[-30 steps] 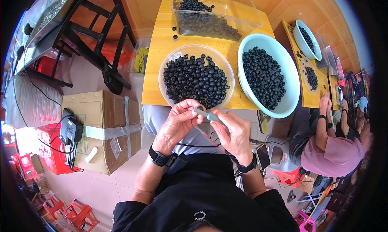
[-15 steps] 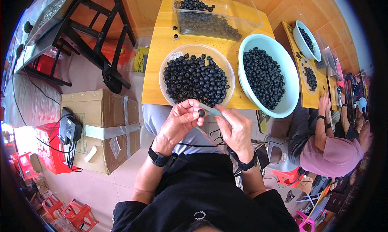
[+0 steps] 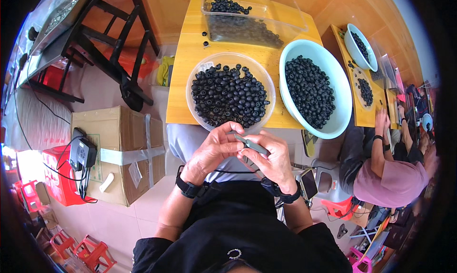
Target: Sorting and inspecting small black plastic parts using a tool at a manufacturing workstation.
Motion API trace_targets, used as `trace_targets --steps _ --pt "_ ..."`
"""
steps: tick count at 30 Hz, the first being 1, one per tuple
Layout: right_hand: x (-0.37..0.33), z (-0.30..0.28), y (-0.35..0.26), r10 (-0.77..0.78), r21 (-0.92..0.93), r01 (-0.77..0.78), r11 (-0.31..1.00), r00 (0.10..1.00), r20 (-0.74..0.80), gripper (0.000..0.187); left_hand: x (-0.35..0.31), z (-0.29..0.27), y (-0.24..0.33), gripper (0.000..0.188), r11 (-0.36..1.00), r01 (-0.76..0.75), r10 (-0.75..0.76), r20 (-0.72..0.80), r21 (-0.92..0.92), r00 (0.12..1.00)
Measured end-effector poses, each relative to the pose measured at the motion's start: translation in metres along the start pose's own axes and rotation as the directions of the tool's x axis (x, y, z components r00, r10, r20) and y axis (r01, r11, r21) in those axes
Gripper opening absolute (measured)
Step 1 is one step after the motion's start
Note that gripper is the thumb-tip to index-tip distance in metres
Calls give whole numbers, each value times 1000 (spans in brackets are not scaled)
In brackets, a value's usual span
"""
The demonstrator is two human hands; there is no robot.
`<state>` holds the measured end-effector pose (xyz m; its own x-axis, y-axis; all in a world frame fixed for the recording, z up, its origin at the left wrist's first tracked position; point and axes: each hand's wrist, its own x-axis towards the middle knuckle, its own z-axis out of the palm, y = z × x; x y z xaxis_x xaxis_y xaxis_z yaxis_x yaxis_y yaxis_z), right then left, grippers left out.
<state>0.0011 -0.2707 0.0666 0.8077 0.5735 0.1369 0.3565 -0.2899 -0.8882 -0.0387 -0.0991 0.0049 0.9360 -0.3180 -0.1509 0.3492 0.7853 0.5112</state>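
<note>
My left hand (image 3: 214, 147) is closed in a pinch in front of the table's edge. The small black ball it held a moment ago is now mostly hidden by the fingers. My right hand (image 3: 272, 158) is wrapped round a small tool with a flat grey-green handle (image 3: 257, 146). The tool's tip points at the left fingertips, and both hands touch or nearly touch there. Just beyond them, a round clear plastic tray (image 3: 270, 104) holds many black balls (image 3: 228, 94), several with a visible hole.
On the yellow table (image 3: 178, 82), a pale blue basin (image 3: 343, 116) of black balls stands right, a clear bin (image 3: 252, 16) behind. A taped carton (image 3: 112, 154) is at left. Beside a second table (image 3: 364, 116) at right sits a person in pink (image 3: 385, 178).
My hands have come closer together. The right hand has turned the tool so its handle slants down to the right. The black ball has passed from sight between the fingers.
</note>
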Motion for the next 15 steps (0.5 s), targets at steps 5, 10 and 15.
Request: trace_targets --steps 5,10,15 --pt "-3 -18 7 115 -99 -131 986 981 -154 18 -2 9 12 27 974 5 30 -153 225 988" --pt "10 -71 33 -55 -245 -111 963 810 -584 26 5 -18 32 17 808 -123 356 -313 575 880" --pt "2 -79 54 -66 -366 -196 910 802 -594 25 14 -15 49 14 208 128 656 -236 970 717"
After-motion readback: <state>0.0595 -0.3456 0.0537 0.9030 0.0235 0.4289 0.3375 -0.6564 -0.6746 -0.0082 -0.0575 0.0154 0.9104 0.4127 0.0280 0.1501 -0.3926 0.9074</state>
